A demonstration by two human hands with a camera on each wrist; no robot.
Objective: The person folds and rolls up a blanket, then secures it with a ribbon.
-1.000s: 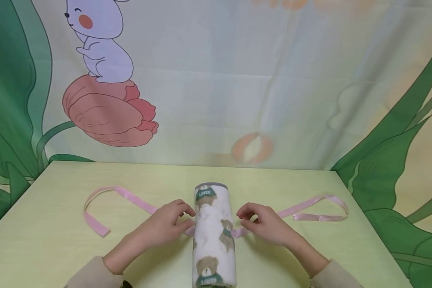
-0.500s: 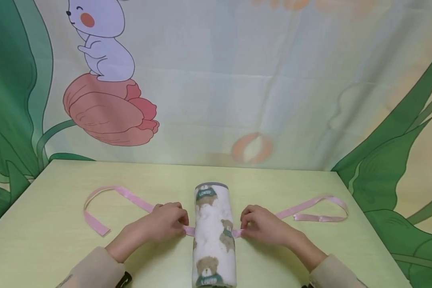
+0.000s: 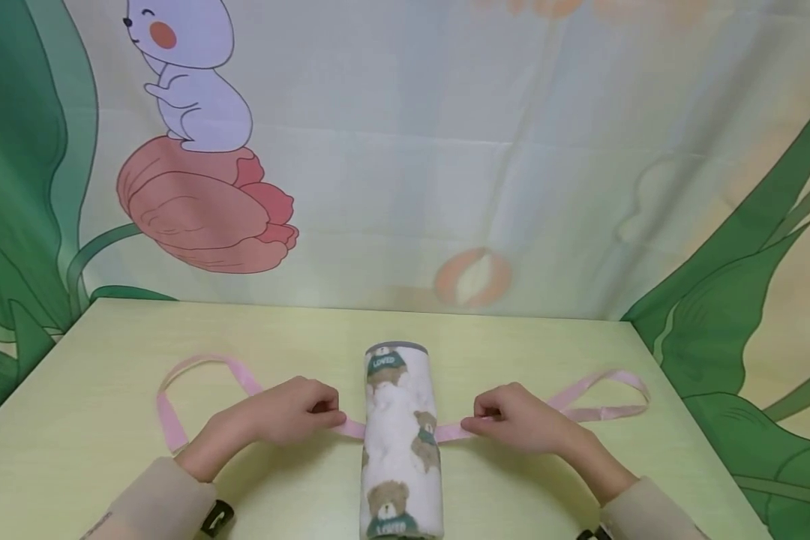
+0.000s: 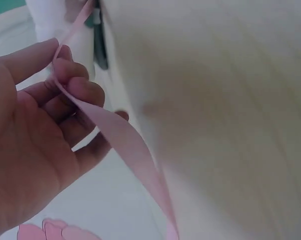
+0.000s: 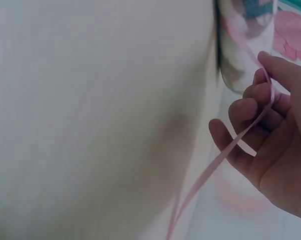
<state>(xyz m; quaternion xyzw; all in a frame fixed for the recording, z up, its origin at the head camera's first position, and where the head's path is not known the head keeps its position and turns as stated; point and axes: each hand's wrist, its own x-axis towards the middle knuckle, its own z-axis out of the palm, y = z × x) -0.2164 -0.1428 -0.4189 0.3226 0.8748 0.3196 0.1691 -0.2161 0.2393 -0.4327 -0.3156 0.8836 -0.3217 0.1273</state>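
Observation:
A rolled white fleece towel (image 3: 398,442) with brown bears and a grey edge lies lengthwise on the table. A pink ribbon (image 3: 451,432) comes out from under it on both sides. To the left of the roll, my left hand (image 3: 286,412) pinches the ribbon between thumb and index finger; in the left wrist view the ribbon (image 4: 123,137) runs over the curled fingers and trails down. My right hand (image 3: 520,416) pinches the ribbon's other side just right of the roll, and its length (image 5: 215,162) hangs past the fingers in the right wrist view.
The pale yellow-green table (image 3: 297,337) carries the ribbon's loose left loop (image 3: 169,405) and right loop (image 3: 621,375). Behind it hangs a printed backdrop (image 3: 378,187) with a rabbit, flowers and leaves.
Both hands came down from beside the roll, took hold of the ribbon, and have drawn slightly apart, left and right. The ribbon's outer loops shifted a little; the roll stayed in place.

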